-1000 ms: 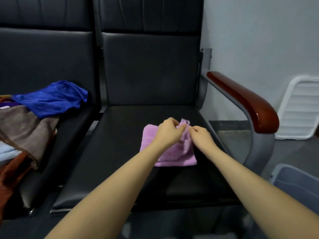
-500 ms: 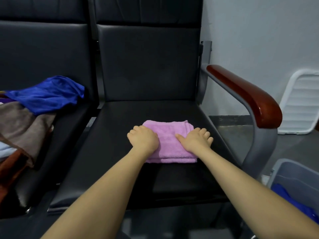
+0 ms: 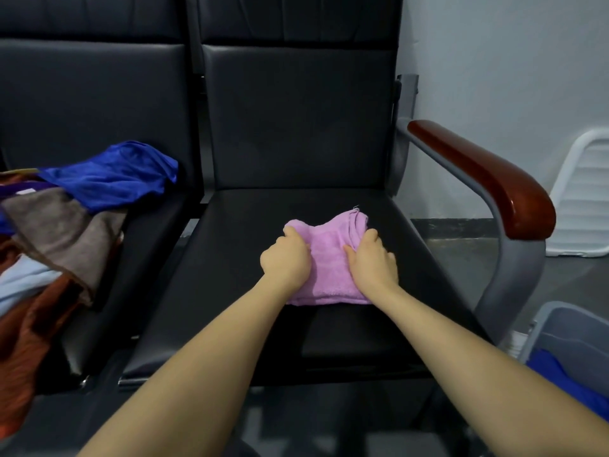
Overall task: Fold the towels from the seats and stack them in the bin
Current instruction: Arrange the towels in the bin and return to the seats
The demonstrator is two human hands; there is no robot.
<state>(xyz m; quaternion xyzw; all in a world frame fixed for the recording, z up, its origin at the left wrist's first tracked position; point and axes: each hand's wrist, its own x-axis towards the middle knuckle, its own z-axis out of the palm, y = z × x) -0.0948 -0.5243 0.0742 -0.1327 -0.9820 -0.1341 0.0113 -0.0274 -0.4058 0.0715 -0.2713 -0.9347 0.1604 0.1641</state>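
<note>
A folded pink towel is seen lying on the black seat at the right end of the row, towards the middle of the cushion. It is gripped at both sides. The left hand is curled round the towel's left edge, with the knuckles raised and the fingertips tucked into the cloth. The right hand is closed on the right edge, the thumb laid across the top of the fabric and the fingers bent over the side. The far corners of the towel are lifted and bunched between the two hands, while the near edge is left flat on the cushion.

On the neighbouring seat to the left a loose heap of towels is piled: blue on top, then brown, pale blue and rust-orange. A grey bin is placed on the floor at the lower right, beside the seat's wooden armrest, and a blue towel is seen inside it. A white plastic object is propped against the wall behind.
</note>
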